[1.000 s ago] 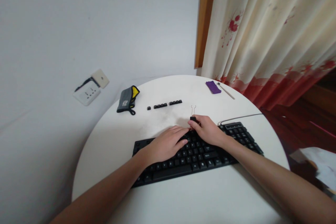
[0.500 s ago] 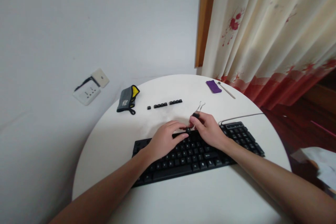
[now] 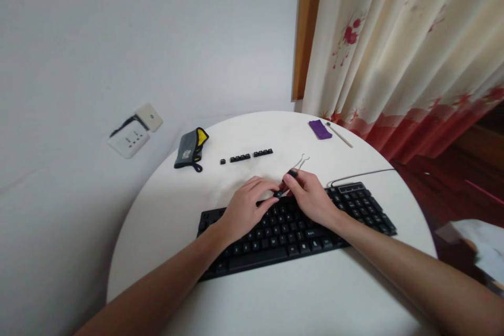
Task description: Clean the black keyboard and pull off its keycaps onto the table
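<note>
A black keyboard [image 3: 271, 241] lies across the table under both wrists. Above its back edge, my left hand [image 3: 251, 202] pinches a small black keycap [image 3: 277, 194] between thumb and fingers. My right hand [image 3: 309, 194] is closed around the black handle of a keycap puller [image 3: 292, 172], whose wire prongs point up and away. The fingertips of both hands nearly meet at the keycap; whether the right fingers touch it I cannot tell. Further back, several loose keycaps [image 3: 240, 158] stand in a row, in two groups, with a single keycap [image 3: 222, 161] to their left.
The round white table [image 3: 157, 241] stands against the wall. A grey cloth [image 3: 188, 149] with a yellow patch lies at the back left. A purple cloth [image 3: 320, 129] and a thin brush [image 3: 339, 135] are at the back right. The keyboard cable [image 3: 364, 174] runs off the right edge.
The keycap between my left thumb and fingers has shifted slightly left and up, off the keyboard. The puller in my right hand has tilted a little further right.
</note>
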The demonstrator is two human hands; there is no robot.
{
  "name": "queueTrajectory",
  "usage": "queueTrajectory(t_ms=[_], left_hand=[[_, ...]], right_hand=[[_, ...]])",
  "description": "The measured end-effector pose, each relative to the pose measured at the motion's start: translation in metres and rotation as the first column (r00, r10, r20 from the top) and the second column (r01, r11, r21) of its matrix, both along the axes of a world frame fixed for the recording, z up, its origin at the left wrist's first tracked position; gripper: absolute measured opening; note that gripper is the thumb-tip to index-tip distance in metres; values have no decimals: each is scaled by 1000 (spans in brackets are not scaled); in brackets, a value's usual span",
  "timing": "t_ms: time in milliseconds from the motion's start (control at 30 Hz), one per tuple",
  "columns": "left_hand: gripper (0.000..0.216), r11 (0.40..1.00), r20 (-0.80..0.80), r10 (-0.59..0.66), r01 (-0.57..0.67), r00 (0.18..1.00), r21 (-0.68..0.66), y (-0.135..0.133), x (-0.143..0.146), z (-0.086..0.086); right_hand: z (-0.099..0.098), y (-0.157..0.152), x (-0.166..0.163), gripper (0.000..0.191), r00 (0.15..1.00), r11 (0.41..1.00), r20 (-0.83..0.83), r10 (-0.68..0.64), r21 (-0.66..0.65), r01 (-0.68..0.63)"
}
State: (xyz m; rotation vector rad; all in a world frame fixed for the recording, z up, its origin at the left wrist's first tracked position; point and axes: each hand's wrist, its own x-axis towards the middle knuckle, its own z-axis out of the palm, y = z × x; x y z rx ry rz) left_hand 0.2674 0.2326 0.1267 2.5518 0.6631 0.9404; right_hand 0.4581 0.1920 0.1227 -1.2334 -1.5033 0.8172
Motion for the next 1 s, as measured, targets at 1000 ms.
queueTrajectory(t_ms=[1000], left_hand=[[16, 997, -3, -74, 74, 997, 33, -1, 0, 0]], right_hand=[[-3, 0, -2, 33, 1000, 999, -2, 7, -45, -8]])
